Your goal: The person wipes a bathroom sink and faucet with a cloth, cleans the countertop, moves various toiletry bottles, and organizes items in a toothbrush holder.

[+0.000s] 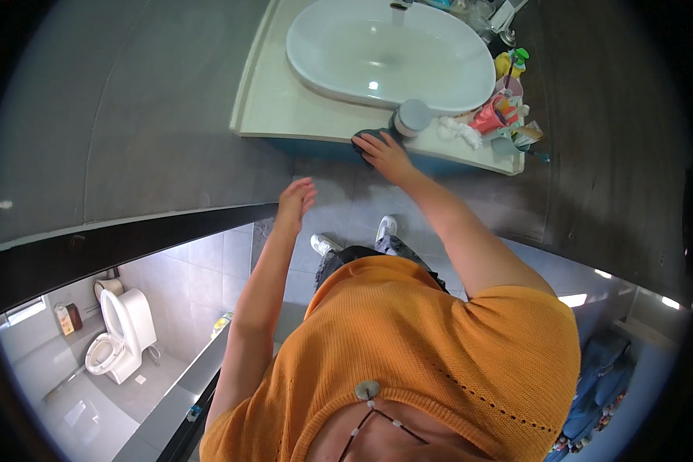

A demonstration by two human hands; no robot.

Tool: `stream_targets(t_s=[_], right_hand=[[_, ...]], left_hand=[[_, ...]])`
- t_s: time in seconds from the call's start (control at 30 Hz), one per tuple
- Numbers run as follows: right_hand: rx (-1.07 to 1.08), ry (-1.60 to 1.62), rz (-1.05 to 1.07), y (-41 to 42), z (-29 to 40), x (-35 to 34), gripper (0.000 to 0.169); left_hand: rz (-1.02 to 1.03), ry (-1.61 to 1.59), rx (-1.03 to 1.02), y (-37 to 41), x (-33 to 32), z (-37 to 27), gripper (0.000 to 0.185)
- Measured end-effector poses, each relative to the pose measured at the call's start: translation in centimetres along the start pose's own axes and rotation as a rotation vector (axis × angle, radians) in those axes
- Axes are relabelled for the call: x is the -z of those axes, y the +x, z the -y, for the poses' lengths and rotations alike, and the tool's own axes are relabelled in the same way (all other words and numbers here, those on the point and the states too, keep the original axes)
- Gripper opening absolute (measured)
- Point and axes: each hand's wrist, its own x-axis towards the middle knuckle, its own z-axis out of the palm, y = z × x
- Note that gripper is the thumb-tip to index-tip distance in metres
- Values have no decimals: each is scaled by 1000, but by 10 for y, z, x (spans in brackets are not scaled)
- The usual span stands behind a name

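Observation:
My right hand (386,156) rests on a dark cloth (365,138) at the front edge of the pale counter (300,121); its fingers are spread over the cloth, which hangs a little over the edge. Touching or right beside the cloth is a round jar with a pale lid (414,115). My left hand (298,199) hovers over the floor, left of the cloth, with fingers loosely bent and nothing seen in it. Behind the jar sits a white oval washbasin (323,75) holding cloudy water. A crumpled white tissue or cloth (459,131) lies right of the jar.
Along the counter's right side stand a red cup (487,118) and a pale green cup (505,144) with brushes, a yellow bottle with a green top (511,62) and a dark can (501,41). Grey walls flank the counter. A toilet (130,329) shows through a doorway at lower left.

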Motion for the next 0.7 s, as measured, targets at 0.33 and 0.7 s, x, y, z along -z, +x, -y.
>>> stream_targets(t_s=[0.33,0.7], right_hand=[[137,219,-56,-42,-44,21,13],[-73,477,-346,49,-26,52,24]], left_hand=[[31,-4,35,31,-67,17,25],[-33,-85,13,41,-32,-17,27]])
